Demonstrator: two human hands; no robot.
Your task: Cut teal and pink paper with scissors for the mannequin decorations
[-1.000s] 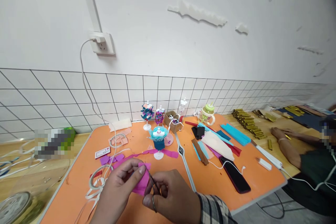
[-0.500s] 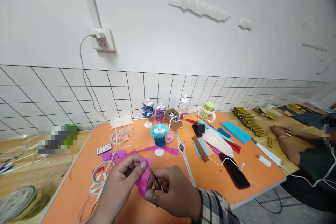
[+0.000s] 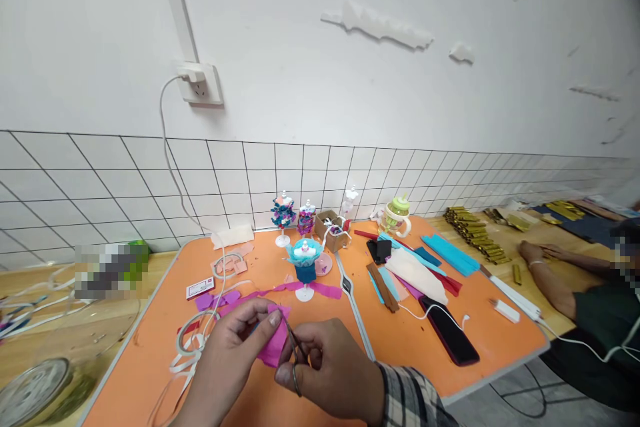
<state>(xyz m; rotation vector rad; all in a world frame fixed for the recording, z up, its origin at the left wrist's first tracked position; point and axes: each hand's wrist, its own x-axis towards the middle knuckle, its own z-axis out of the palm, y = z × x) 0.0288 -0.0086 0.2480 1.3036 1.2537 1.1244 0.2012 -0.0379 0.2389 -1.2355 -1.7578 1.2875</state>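
Observation:
Pinched between the thumb and fingers of my left hand (image 3: 240, 340) is a piece of bright pink crepe paper (image 3: 274, 345). My right hand (image 3: 330, 363) grips a small pair of scissors (image 3: 296, 363), thumb and fingers at the handle loops. The blades lie against the right side of the pink paper; whether they are parted cannot be made out. Just beyond my hands stands a small white dress-form stand with a blue paper dress (image 3: 306, 263). A long pink paper strip (image 3: 325, 291) runs across the table by its base.
Decorated mini dress forms (image 3: 283, 213) and a cardboard box (image 3: 331, 232) stand at the back of the orange table (image 3: 240, 400). Paper strips (image 3: 453, 255) and a phone (image 3: 447, 330) lie right; white ribbon rolls (image 3: 190, 340) lie left. A co-worker's arm (image 3: 555, 280) rests on the far-right table.
The view has shifted slightly, so the background sits a little lower. The lower part of the pink paper hangs less far down. Both hands keep nearly the same pose and hold.

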